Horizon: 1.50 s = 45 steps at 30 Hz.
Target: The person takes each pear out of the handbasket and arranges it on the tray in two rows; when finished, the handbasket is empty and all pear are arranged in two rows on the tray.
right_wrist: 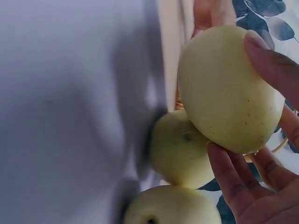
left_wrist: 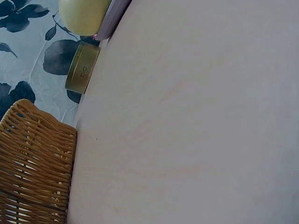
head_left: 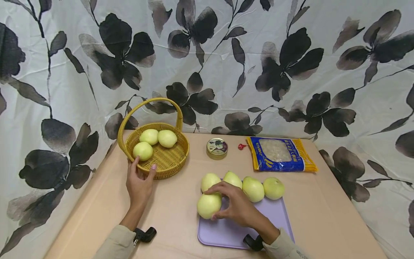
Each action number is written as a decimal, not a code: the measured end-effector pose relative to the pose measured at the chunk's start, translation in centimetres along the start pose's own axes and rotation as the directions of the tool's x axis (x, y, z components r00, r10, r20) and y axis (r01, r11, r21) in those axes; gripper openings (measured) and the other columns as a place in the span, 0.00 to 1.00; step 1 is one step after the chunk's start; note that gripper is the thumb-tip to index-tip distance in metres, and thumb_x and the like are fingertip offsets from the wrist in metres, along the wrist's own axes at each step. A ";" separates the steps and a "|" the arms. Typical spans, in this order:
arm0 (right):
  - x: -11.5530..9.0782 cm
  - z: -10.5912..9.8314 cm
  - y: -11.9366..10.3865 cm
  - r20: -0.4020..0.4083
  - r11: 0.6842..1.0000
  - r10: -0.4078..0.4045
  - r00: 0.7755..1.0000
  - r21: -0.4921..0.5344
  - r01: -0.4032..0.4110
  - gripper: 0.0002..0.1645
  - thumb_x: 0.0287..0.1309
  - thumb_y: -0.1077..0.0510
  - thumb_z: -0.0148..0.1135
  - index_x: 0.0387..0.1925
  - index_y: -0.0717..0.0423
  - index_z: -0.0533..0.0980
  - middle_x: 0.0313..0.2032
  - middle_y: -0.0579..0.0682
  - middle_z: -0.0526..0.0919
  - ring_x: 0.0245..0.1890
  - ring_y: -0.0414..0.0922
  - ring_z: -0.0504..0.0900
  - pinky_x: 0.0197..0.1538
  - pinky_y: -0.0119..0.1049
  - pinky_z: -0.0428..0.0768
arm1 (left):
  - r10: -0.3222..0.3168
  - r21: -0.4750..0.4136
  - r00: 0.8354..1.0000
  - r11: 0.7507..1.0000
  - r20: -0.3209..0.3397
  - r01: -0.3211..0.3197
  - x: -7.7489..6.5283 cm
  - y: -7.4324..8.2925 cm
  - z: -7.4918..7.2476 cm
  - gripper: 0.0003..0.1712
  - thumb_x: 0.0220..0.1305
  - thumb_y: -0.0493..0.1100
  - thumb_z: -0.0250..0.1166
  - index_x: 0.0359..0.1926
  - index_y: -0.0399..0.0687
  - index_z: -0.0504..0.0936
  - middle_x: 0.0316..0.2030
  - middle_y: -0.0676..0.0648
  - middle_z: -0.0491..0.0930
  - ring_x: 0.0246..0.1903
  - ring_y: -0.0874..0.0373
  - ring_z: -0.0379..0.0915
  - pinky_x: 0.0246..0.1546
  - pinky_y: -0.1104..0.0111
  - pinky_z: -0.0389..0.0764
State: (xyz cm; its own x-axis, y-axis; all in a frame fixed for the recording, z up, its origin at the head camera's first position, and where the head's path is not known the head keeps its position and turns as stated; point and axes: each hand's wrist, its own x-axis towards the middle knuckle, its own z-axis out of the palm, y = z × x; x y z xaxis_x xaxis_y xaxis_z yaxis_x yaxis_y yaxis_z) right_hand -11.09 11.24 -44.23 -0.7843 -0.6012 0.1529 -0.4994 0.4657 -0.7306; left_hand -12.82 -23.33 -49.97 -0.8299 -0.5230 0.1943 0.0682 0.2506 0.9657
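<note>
At the left, my left hand (head_left: 139, 183) holds the near side of a yellow wicker basket (head_left: 166, 172), thumb and a finger at its rim. Inside the basket lie three pale yellow-green pears (head_left: 167, 139). My right hand (head_left: 237, 205) grips another pear (head_left: 208, 207) between thumb and fingers, over the left part of a lilac tray (head_left: 213, 235). Several more pears (head_left: 253, 189) line the tray's far edge. In the right wrist view the gripped pear (right_wrist: 229, 88) is close up, in front of others. The left wrist view shows the basket's woven wall (left_wrist: 35, 163) but no hand.
Behind the tray stands a round gold tin (head_left: 217, 148). A small red-wrapped candy (head_left: 241, 146) lies beside a blue and yellow food packet (head_left: 278, 154) at the back right. A floral cloth (head_left: 200, 64) hangs behind the table.
</note>
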 end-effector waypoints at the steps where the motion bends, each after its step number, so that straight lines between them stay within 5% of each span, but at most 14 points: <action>1: -0.3 0.1 0.2 0.009 1.000 -0.003 1.000 -0.009 0.003 0.44 0.36 0.52 0.91 0.60 0.30 0.83 0.57 0.29 0.83 0.61 0.37 0.81 0.62 0.40 0.85 | -0.002 -0.001 1.000 1.000 0.000 0.002 0.0 0.0 0.0 0.47 0.72 0.50 0.71 0.84 0.50 0.59 0.86 0.54 0.34 0.82 0.46 0.51 0.77 0.48 0.69; 7: -1.6 0.6 0.8 0.055 0.998 -0.013 0.998 -0.064 0.017 0.43 0.37 0.50 0.91 0.60 0.32 0.83 0.58 0.30 0.84 0.63 0.38 0.81 0.71 0.48 0.80 | -0.006 0.001 1.000 1.000 -0.003 0.006 0.0 0.1 -0.1 0.47 0.73 0.50 0.71 0.84 0.52 0.59 0.86 0.55 0.34 0.82 0.47 0.51 0.76 0.48 0.69; 15: -2.2 0.7 1.3 0.073 0.998 0.011 0.997 -0.057 -0.007 0.45 0.37 0.50 0.91 0.61 0.37 0.81 0.57 0.31 0.84 0.52 0.34 0.79 0.58 0.38 0.84 | -0.002 0.008 1.000 1.000 -0.002 0.002 -0.1 0.0 -0.2 0.46 0.73 0.50 0.71 0.84 0.51 0.59 0.86 0.54 0.34 0.82 0.46 0.51 0.76 0.47 0.70; 23: -2.1 0.2 1.3 0.117 0.992 -0.029 0.993 -0.122 0.043 0.45 0.39 0.51 0.90 0.63 0.29 0.82 0.63 0.37 0.80 0.64 0.40 0.71 0.71 0.49 0.76 | -0.004 0.004 1.000 1.000 0.001 0.004 -0.1 0.1 -0.2 0.47 0.73 0.50 0.71 0.84 0.50 0.58 0.87 0.54 0.34 0.83 0.47 0.49 0.76 0.47 0.69; 30: -2.0 -0.4 1.1 0.173 0.990 -0.056 0.983 -0.121 0.078 0.43 0.50 0.55 0.83 0.69 0.33 0.79 0.70 0.44 0.78 0.72 0.49 0.73 0.74 0.61 0.73 | -0.013 0.003 1.000 1.000 0.003 0.013 0.0 0.1 -0.1 0.47 0.73 0.50 0.71 0.84 0.51 0.58 0.86 0.55 0.33 0.83 0.47 0.49 0.77 0.49 0.69; 37: -2.3 0.4 1.0 0.068 0.995 -0.074 0.995 -0.059 0.078 0.42 0.46 0.53 0.88 0.66 0.42 0.81 0.65 0.46 0.81 0.57 0.46 0.85 0.56 0.37 0.88 | -0.003 0.010 1.000 1.000 0.006 0.003 0.1 0.3 -0.1 0.47 0.72 0.52 0.71 0.84 0.53 0.58 0.86 0.55 0.35 0.83 0.47 0.50 0.77 0.47 0.69; 45: -2.2 1.6 0.9 -0.019 0.994 -0.053 0.998 -0.095 0.051 0.35 0.46 0.48 0.88 0.58 0.41 0.83 0.53 0.40 0.86 0.46 0.39 0.87 0.51 0.37 0.88 | -0.014 0.010 1.000 1.000 0.007 0.014 0.1 0.1 -0.1 0.47 0.73 0.51 0.71 0.84 0.52 0.57 0.86 0.56 0.34 0.83 0.47 0.50 0.77 0.48 0.69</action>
State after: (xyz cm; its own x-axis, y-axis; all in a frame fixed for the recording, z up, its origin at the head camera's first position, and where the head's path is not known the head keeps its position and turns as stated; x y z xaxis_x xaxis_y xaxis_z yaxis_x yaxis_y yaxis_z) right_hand -9.20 12.00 -46.26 -0.7632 -0.6131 0.2041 -0.5718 0.4936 -0.6553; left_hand -12.81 -23.42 -49.79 -0.8344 -0.5210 0.1798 0.0513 0.2513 0.9666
